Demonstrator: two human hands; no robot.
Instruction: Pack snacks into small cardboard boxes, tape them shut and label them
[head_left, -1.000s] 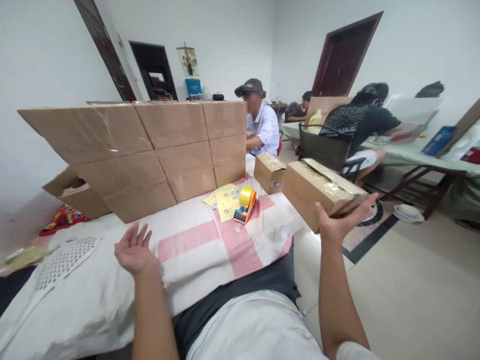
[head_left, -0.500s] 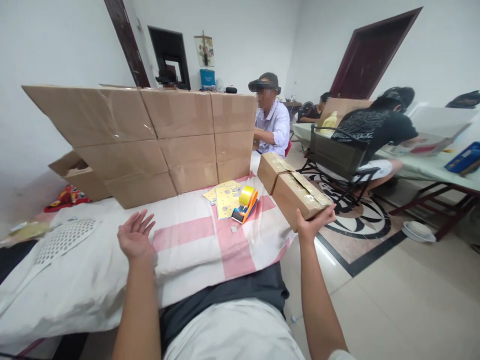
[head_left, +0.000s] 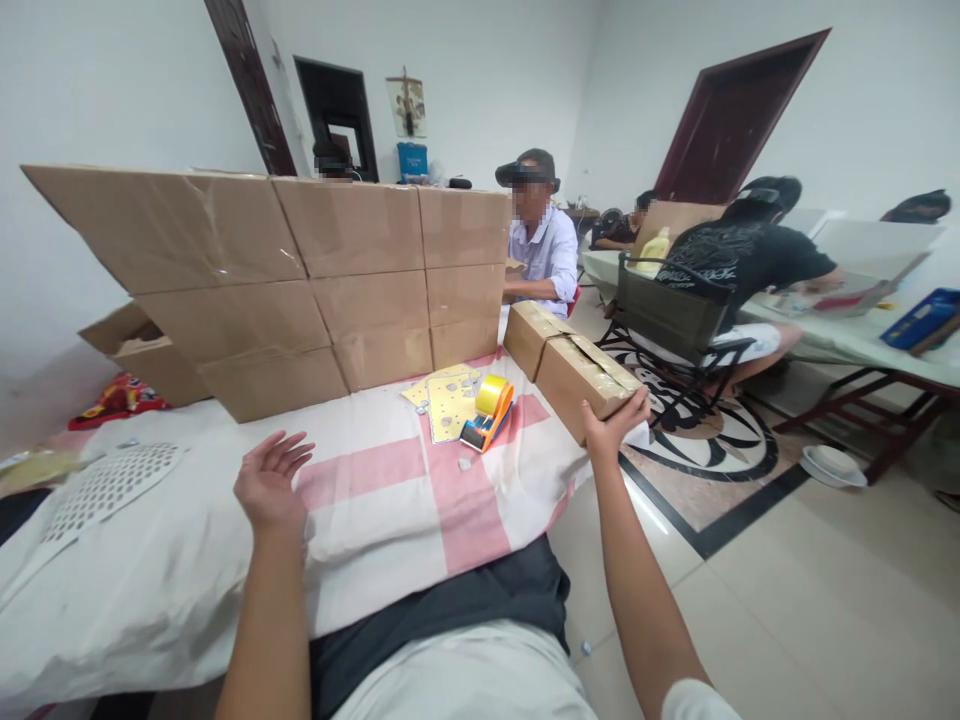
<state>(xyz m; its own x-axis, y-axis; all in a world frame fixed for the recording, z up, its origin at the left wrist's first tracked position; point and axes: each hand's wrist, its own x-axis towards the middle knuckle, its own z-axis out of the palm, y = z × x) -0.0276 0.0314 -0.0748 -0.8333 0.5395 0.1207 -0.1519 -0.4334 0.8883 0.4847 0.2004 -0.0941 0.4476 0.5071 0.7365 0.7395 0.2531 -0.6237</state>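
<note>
My right hand (head_left: 616,420) grips the near end of a brown cardboard box (head_left: 574,390), thumb on its left side and fingers over the far corner. This box lies at the right edge of the cloth-covered table, end to end with a second cardboard box (head_left: 529,330); clear tape runs over their tops. Above the left part of the cloth, my left hand (head_left: 271,482) is open and empty, fingers loosely curled. Between my hands lie an orange tape dispenser (head_left: 491,412) with yellow tape and some yellow patterned sheets (head_left: 448,405).
A wall of stacked cardboard boxes (head_left: 367,290) stands across the table's far side. An open carton (head_left: 154,360) is behind it at left. A person (head_left: 544,245) in a light shirt sits beyond; another (head_left: 739,260) sits right at another table. A white bowl (head_left: 834,465) is on the floor.
My right hand and the near box have shifted slightly left and in against the far box, and the box sits more level with the table edge. My left hand stays open.
</note>
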